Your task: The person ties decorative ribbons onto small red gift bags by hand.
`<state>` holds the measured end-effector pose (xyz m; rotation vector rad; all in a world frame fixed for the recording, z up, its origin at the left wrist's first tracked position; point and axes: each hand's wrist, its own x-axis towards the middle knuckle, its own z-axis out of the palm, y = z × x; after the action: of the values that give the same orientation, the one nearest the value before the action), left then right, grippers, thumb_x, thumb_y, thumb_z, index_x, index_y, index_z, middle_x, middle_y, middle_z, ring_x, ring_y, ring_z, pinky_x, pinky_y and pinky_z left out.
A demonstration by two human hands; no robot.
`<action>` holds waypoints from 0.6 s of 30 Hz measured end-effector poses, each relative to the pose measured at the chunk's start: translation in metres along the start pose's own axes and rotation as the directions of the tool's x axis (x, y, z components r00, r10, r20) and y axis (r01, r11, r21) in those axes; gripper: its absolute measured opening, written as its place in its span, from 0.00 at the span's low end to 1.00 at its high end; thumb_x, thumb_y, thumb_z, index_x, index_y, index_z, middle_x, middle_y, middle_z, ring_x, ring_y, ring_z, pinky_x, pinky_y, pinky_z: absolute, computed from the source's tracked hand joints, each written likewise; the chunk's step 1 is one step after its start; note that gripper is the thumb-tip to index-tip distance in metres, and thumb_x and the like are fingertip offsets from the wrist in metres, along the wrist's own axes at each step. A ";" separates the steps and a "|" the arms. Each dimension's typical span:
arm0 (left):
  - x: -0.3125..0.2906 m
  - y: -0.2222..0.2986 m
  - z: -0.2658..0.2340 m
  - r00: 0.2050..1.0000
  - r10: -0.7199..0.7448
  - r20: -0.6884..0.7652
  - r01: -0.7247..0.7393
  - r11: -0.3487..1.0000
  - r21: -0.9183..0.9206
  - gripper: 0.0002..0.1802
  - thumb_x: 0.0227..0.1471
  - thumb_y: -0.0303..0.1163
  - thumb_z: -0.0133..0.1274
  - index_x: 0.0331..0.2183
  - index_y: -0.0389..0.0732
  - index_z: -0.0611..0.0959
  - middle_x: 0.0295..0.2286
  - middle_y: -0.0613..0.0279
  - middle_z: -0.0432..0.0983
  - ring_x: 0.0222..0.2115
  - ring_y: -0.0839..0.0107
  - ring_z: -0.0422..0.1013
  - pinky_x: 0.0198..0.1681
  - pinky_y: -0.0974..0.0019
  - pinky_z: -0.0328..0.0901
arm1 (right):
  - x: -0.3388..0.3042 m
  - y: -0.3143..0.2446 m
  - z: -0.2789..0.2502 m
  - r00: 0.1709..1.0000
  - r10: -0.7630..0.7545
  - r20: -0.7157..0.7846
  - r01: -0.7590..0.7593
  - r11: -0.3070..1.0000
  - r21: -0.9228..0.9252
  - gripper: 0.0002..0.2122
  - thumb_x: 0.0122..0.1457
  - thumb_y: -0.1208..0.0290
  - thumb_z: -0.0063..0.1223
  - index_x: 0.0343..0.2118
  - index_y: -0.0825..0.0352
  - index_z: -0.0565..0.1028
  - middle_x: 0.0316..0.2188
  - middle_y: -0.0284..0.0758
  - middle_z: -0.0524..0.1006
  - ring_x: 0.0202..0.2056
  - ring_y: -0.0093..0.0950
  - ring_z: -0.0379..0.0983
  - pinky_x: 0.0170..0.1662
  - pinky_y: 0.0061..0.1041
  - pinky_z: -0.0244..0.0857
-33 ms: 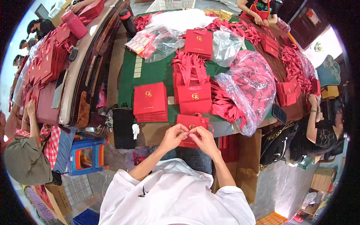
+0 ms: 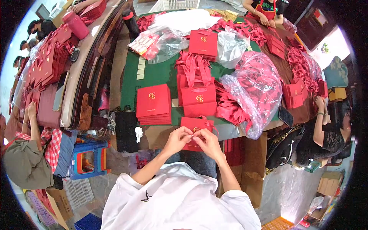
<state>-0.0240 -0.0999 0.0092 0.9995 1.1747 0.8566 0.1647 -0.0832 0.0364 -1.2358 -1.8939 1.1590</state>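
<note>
At the table's near edge, a red paper gift bag (image 2: 190, 122) with gold print lies under my hands, a red ribbon (image 2: 210, 125) at its top. My left hand (image 2: 178, 139) and my right hand (image 2: 208, 142) meet over its front, thumbs and fingertips pinched together. Whatever is between the fingertips is too small to make out. Just beyond lies another red bag (image 2: 199, 100) with a ribbon handle. A neat stack of flat red bags (image 2: 153, 104) sits to the left. On the right, a clear plastic sack (image 2: 258, 90) bulges with red ribbons.
More ribboned bags (image 2: 194, 69) and another bag stack (image 2: 203, 43) stand farther up the green table mat (image 2: 159, 74). A phone (image 2: 285, 116) rests at the right edge, and a black tumbler (image 2: 130, 23) stands far left. Co-workers handle red bags at both sides; blue stools (image 2: 90, 159) stand lower left.
</note>
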 end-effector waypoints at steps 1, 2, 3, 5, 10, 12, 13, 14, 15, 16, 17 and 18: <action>0.001 -0.001 0.001 1.000 -0.002 -0.001 0.001 1.000 -0.001 0.05 0.57 0.19 0.51 0.37 0.34 0.76 0.32 0.62 0.77 0.34 0.76 0.75 0.41 0.70 0.72 | 0.001 -0.003 0.001 0.999 0.048 -0.013 -0.047 0.999 0.022 0.07 0.57 0.73 0.60 0.36 0.69 0.77 0.32 0.36 0.77 0.31 0.25 0.75 0.32 0.23 0.68; 0.002 -0.002 0.001 1.000 0.010 -0.002 -0.011 0.999 -0.037 0.05 0.57 0.20 0.51 0.38 0.34 0.77 0.32 0.63 0.77 0.34 0.76 0.75 0.40 0.70 0.72 | 0.001 -0.005 0.002 0.995 0.096 -0.025 -0.094 0.995 0.044 0.07 0.57 0.73 0.60 0.36 0.69 0.77 0.32 0.36 0.77 0.30 0.25 0.75 0.32 0.23 0.68; 0.003 -0.002 0.002 1.000 0.022 -0.003 -0.022 0.997 -0.073 0.06 0.57 0.20 0.51 0.38 0.34 0.77 0.32 0.64 0.77 0.34 0.76 0.75 0.40 0.70 0.72 | 0.002 -0.005 0.004 0.995 0.097 -0.025 -0.095 0.994 0.045 0.07 0.57 0.73 0.60 0.36 0.69 0.77 0.32 0.36 0.77 0.30 0.25 0.75 0.32 0.23 0.68; 0.005 -0.001 -0.001 0.997 0.077 -0.010 -0.077 0.995 0.060 0.07 0.56 0.21 0.52 0.39 0.34 0.77 0.32 0.64 0.78 0.34 0.75 0.75 0.40 0.70 0.72 | 0.004 -0.002 0.009 0.991 0.044 -0.127 -0.039 0.998 0.040 0.07 0.56 0.73 0.61 0.34 0.70 0.77 0.29 0.36 0.77 0.28 0.24 0.74 0.31 0.22 0.67; 0.013 0.018 -0.007 0.934 0.344 -0.096 -0.247 0.816 0.522 0.14 0.52 0.21 0.56 0.43 0.34 0.77 0.35 0.57 0.78 0.35 0.63 0.76 0.42 0.64 0.70 | 0.009 0.010 0.015 0.979 0.109 -0.170 -0.107 0.994 0.019 0.06 0.56 0.73 0.60 0.33 0.70 0.77 0.29 0.38 0.77 0.28 0.27 0.75 0.31 0.25 0.68; 0.019 0.024 -0.009 0.792 0.599 -0.116 -0.283 0.530 0.799 0.19 0.48 0.20 0.57 0.44 0.35 0.76 0.39 0.50 0.75 0.40 0.52 0.72 0.46 0.58 0.68 | 0.010 0.010 0.018 0.978 0.140 -0.155 -0.141 0.990 0.010 0.07 0.56 0.73 0.59 0.34 0.70 0.77 0.30 0.40 0.78 0.29 0.30 0.77 0.33 0.27 0.69; 0.021 0.022 -0.009 0.814 0.572 -0.103 -0.278 0.539 0.795 0.23 0.45 0.22 0.59 0.46 0.36 0.76 0.42 0.47 0.71 0.43 0.48 0.68 0.48 0.54 0.66 | 0.011 0.010 0.019 0.974 0.140 -0.176 -0.141 0.990 0.005 0.07 0.56 0.72 0.59 0.34 0.69 0.77 0.30 0.40 0.78 0.29 0.30 0.77 0.32 0.27 0.70; 0.022 0.019 -0.009 0.813 0.572 -0.104 -0.278 0.539 0.795 0.23 0.45 0.22 0.59 0.46 0.36 0.76 0.42 0.47 0.71 0.43 0.48 0.68 0.48 0.54 0.66 | 0.011 0.011 0.020 0.971 0.138 -0.197 -0.142 0.990 -0.002 0.07 0.55 0.72 0.59 0.34 0.69 0.77 0.30 0.39 0.78 0.28 0.31 0.77 0.32 0.27 0.70; 0.024 0.016 -0.009 0.842 0.537 -0.062 -0.250 0.488 0.837 0.23 0.45 0.24 0.60 0.47 0.36 0.76 0.42 0.47 0.71 0.43 0.48 0.68 0.47 0.54 0.67 | 0.011 0.012 0.021 0.971 0.138 -0.197 -0.141 0.990 -0.002 0.07 0.55 0.72 0.59 0.34 0.69 0.77 0.30 0.39 0.78 0.28 0.31 0.77 0.32 0.27 0.70; 0.026 0.013 -0.009 0.868 0.496 -0.022 -0.224 0.431 0.874 0.24 0.46 0.26 0.60 0.47 0.37 0.75 0.42 0.47 0.71 0.43 0.48 0.68 0.46 0.54 0.67 | 0.011 0.013 0.021 0.969 0.140 -0.202 -0.149 0.988 -0.031 0.07 0.55 0.72 0.59 0.34 0.69 0.78 0.30 0.39 0.78 0.28 0.31 0.77 0.33 0.27 0.70; 0.026 0.010 -0.007 0.876 0.481 -0.029 -0.218 0.449 0.866 0.25 0.45 0.28 0.61 0.48 0.38 0.75 0.42 0.48 0.69 0.43 0.49 0.67 0.46 0.54 0.67 | 0.010 0.014 0.021 0.967 0.143 -0.211 -0.159 0.986 -0.059 0.07 0.56 0.71 0.59 0.34 0.69 0.78 0.30 0.39 0.78 0.28 0.31 0.77 0.33 0.28 0.70; 0.024 0.007 -0.006 0.877 0.480 -0.027 -0.219 0.449 0.866 0.25 0.45 0.28 0.61 0.48 0.38 0.75 0.42 0.48 0.69 0.43 0.49 0.67 0.46 0.54 0.67 | 0.010 0.016 0.020 0.966 0.145 -0.212 -0.161 0.985 -0.059 0.07 0.56 0.71 0.59 0.34 0.69 0.78 0.30 0.39 0.78 0.28 0.31 0.77 0.33 0.28 0.70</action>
<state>-0.0254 -0.0743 0.0077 2.0674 1.7210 0.7335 0.1503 -0.0782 0.0135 -1.5059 -1.7260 0.9981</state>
